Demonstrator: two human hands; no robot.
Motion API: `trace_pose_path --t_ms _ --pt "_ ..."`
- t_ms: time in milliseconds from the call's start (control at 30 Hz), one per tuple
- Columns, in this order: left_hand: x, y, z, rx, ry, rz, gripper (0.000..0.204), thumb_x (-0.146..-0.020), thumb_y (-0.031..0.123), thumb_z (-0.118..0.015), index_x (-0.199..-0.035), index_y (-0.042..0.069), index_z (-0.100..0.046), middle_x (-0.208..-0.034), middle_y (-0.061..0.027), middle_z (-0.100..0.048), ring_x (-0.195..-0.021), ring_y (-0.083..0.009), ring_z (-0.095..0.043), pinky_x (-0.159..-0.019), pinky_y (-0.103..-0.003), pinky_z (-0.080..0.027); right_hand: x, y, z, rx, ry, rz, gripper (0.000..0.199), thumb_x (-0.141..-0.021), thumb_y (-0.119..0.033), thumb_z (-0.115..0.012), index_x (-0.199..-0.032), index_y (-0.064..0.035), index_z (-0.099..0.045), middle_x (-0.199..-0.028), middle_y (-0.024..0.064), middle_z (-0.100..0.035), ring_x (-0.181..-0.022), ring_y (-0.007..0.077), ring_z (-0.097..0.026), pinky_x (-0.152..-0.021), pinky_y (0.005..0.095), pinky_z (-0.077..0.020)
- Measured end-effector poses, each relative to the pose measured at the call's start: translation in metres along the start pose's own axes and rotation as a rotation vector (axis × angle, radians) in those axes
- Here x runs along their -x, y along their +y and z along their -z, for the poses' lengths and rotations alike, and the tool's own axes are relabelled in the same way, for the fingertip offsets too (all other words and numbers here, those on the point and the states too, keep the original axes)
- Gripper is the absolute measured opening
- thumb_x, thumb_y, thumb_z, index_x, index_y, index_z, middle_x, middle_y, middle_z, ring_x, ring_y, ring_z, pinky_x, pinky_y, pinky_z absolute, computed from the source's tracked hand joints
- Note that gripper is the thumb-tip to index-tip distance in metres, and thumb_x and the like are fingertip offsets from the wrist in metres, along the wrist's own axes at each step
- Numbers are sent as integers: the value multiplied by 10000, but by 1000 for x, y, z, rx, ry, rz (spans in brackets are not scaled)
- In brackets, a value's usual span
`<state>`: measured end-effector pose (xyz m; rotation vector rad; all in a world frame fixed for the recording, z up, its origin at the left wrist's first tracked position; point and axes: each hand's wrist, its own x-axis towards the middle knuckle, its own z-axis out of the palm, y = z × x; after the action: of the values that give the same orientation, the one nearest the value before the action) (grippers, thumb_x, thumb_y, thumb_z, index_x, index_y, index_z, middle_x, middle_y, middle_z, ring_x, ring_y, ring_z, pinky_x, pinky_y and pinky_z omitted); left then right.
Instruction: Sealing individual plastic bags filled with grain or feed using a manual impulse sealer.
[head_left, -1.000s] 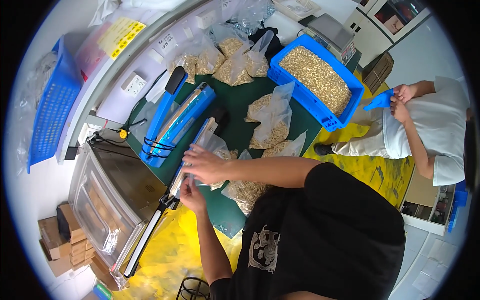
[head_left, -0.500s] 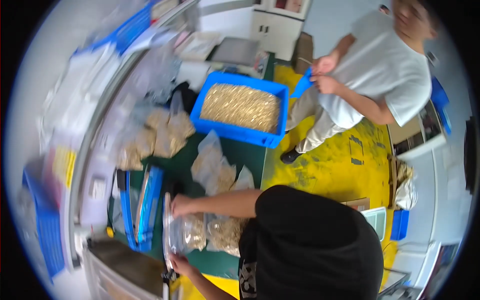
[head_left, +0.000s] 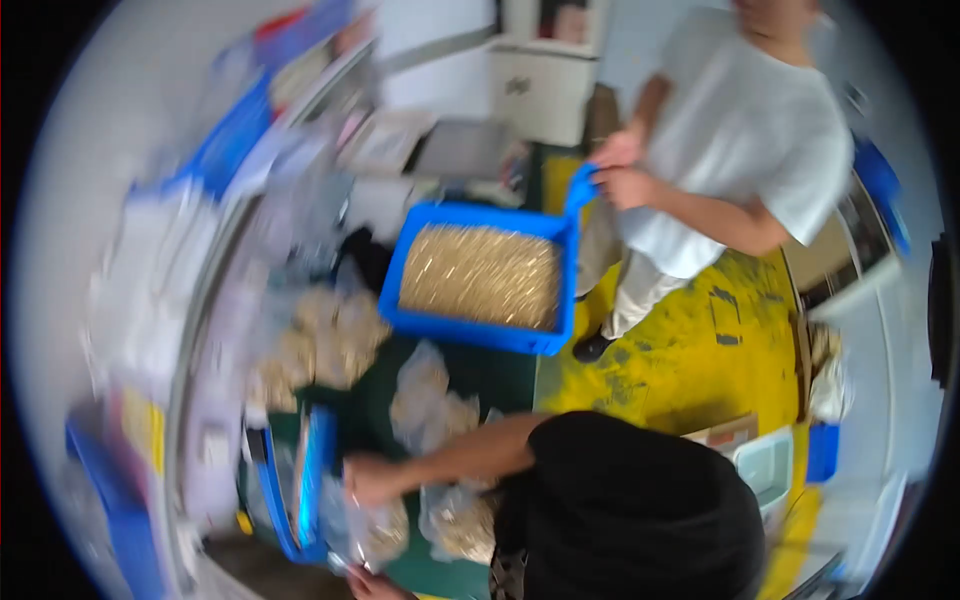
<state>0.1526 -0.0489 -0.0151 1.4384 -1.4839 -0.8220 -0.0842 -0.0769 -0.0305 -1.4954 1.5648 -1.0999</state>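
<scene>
My right hand (head_left: 374, 478) is closed on the upper edge of a clear plastic bag (head_left: 378, 532) that holds gold-coloured small pieces. Near the lower rim, my left hand (head_left: 376, 583) pinches the other end of that bag. Just left of the bag stands a long blue device (head_left: 316, 480) with a shiny strip, perhaps a bag sealer. Motion blur hides whether the bag touches it. Another filled bag (head_left: 462, 525) lies to the right, under my right forearm.
A blue bin (head_left: 470, 333) of loose gold-coloured pieces stands farther back on the green table (head_left: 500, 378). Several filled bags (head_left: 325, 340) lie left of it. A co-worker in a white shirt (head_left: 745, 130) stands beyond on yellow flooring (head_left: 680, 380), holding a blue item (head_left: 582, 188).
The whole view has shifted, so the scene sits lower. The bag's edge looks closer to the blue device. The co-worker's blue item is now near the bin's far right corner.
</scene>
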Motion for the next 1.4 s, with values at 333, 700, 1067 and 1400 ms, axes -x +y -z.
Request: trace_pose_path --t_ms 333,700,1067,1400 --pt "-67 124 -127 363 -265 197 287 -923 276 -588 -965 7 -677 -889 -76 -676 -722 -134 -629 -676 -272 -522 -24 -12 219 -310 39 -221 272 -841 -250 -657 -852 19 -696 -658 89 -668 -572 111 -647 -513 239 -520" --pt "-37 81 -231 66 -752 14 250 -886 151 -609 -1081 -2 -640 -993 -86 -661 -942 -173 -623 -801 -310 -493 -14 37 306 -128 283 -477 318 -854 -339 -644 -844 -23 -684 -698 75 -669 -563 137 -635 -495 253 -499" --pt "-12 81 -173 -80 -613 -100 249 -835 79 -640 -1077 23 -632 -1051 -98 -663 -946 -198 -636 -795 -311 -498 -103 107 278 -244 393 -871 490 -720 -447 -683 -881 12 -627 -759 172 -632 -621 241 -649 -556 360 -550" --pt "96 36 -32 83 -351 252 167 -862 56 -617 -1002 -31 -634 -914 -121 -682 -826 -167 -648 -768 -280 -496 -125 210 334 754 79 -323 321 -738 -308 -631 -779 8 -667 -793 195 -641 -707 297 -647 -623 383 -515"
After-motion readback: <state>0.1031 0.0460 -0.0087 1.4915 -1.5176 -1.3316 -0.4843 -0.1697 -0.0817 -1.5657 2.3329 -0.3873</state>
